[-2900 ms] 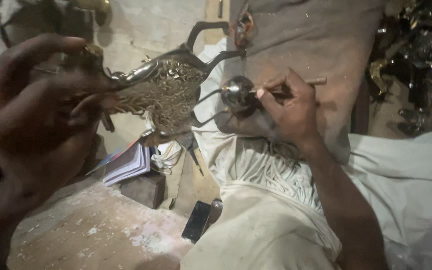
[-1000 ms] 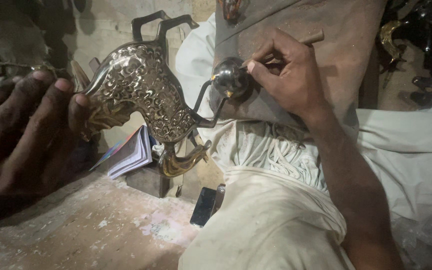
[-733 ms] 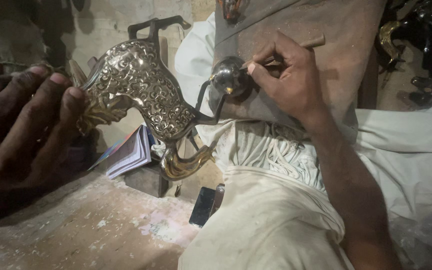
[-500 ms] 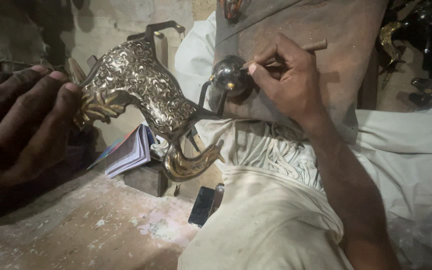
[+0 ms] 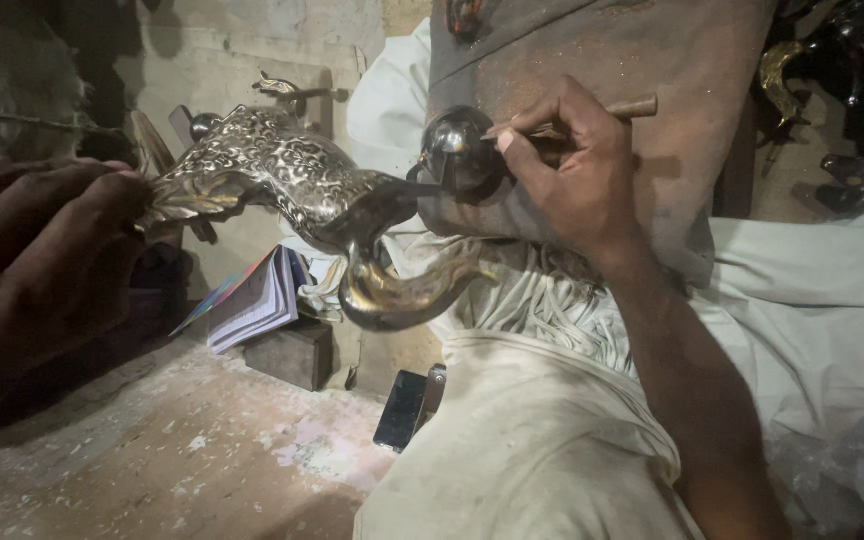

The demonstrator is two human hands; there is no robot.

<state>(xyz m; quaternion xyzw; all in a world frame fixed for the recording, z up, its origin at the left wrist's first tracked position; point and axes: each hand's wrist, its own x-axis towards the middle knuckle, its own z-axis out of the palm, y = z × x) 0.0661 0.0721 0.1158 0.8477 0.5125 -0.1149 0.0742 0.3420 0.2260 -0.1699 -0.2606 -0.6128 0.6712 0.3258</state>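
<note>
Dusty workshop floor [image 5: 202, 460] below, the engraved brass animal figure [image 5: 282, 185] is gripped steady by the left hand [image 5: 47, 270] while a wooden-handled tool [image 5: 592, 115], pinched in the right hand [image 5: 572, 175], is best kept lightly pressed on its round knob [image 5: 457, 150].

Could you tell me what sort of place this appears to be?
Probably a small metal-craft workshop: an ornate brass figure is held in the left hand, the right hand works it with a wooden-handled tool, above a dusty floor.
</note>
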